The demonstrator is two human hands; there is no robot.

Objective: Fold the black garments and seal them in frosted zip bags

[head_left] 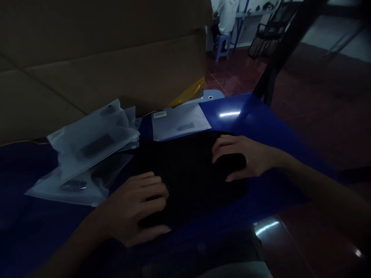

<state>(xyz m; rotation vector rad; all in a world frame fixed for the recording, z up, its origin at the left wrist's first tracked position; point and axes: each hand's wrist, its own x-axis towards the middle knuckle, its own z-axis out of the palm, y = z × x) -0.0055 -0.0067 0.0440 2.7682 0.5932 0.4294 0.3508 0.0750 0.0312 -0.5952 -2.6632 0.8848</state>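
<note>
We see a large cardboard box [87, 65] at the upper left, above a blue table [226, 116]. A black cloth [188, 181] lies at the middle of the table. Our left hand [135, 206] presses on it with fingers together, and our right hand [240, 156] rests on it, a little spread. Frosted zip bags [87, 154] lie just beside it, to the left.

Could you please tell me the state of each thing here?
Left hand: curled on the black fabric.
Right hand: curved over its far edge.
Black fabric: spread out under both hands.
Frosted zip bags: overlapping, dark items inside.
White packet: flat, labelled.
</note>
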